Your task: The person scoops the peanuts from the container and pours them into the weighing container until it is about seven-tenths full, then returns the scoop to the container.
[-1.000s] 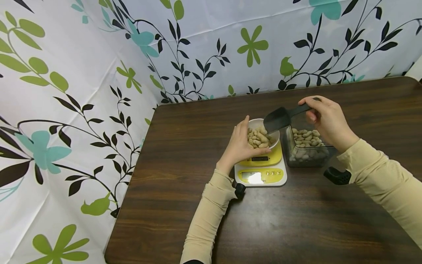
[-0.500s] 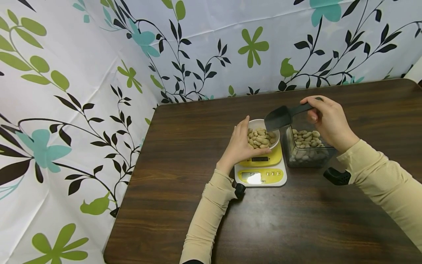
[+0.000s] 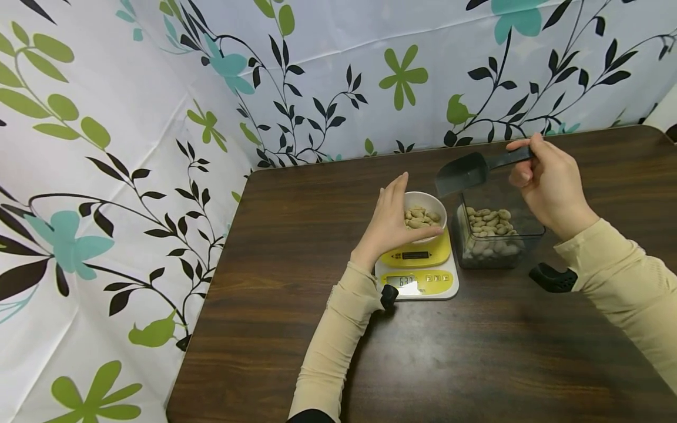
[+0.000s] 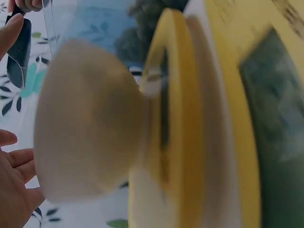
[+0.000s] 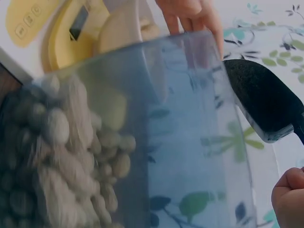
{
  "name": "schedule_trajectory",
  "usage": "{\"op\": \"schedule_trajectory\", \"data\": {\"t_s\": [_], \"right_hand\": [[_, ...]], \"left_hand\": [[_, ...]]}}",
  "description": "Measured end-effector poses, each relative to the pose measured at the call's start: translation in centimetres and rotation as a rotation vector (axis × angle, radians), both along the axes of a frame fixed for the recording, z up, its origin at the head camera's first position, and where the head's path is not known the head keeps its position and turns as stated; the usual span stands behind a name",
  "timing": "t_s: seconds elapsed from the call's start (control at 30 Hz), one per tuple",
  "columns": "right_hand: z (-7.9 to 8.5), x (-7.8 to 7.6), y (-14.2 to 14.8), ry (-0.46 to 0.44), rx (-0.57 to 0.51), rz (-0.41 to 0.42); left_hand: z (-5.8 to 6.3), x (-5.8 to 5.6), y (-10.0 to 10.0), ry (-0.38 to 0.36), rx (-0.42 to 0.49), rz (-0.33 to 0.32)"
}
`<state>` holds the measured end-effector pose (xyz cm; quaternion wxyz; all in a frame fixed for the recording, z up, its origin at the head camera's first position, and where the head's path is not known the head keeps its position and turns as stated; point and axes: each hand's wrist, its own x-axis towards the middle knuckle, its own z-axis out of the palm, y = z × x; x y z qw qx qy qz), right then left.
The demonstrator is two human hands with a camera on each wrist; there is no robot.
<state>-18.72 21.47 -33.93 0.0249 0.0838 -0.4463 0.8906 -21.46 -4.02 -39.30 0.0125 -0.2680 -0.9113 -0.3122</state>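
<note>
A white bowl (image 3: 426, 202) of unshelled peanuts (image 3: 420, 217) stands on a yellow and white kitchen scale (image 3: 418, 282), whose display is lit. My left hand (image 3: 388, 226) is spread around the bowl's left and near sides. In the left wrist view its fingers (image 4: 19, 166) lie at the bowl's rim while the thumb stands off from it. My right hand (image 3: 555, 188) grips the handle of a black scoop (image 3: 462, 173), which is tilted in the air behind and right of the bowl. The scoop looks empty in the head view.
Right beside the scale sits a clear plastic container (image 3: 520, 249) partly filled with peanuts (image 3: 489, 223). Everything rests on a dark wooden table (image 3: 275, 264). A white floral curtain (image 3: 328, 76) hangs along the back and left edges.
The scoop has moved away from the bowl, up and to the right, with my right hand. My left fingers have spread and lifted slightly from the bowl. The scale display reads more clearly.
</note>
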Motion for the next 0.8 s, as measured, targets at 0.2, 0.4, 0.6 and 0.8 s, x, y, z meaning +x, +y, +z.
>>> {"op": "schedule_trajectory", "data": {"t_s": [0.2,0.4,0.6,0.8], "right_hand": [[-0.5,0.5,2.8,-0.024,-0.173,-0.008],[-1.9,1.4,5.0,-0.078,-0.250,-0.029],[-3.7,2.1,5.3,-0.129,-0.123,0.006],[-4.8,2.3,4.7,-0.157,0.002,0.006]], "left_hand": [[1.3,0.5,2.5,-0.036,-0.019,-0.069],[1.5,1.1,4.7,-0.028,-0.093,-0.114],[1.2,1.6,6.0,-0.042,-0.116,-0.147],[0.9,1.8,6.7,-0.011,-0.137,-0.150]]}}
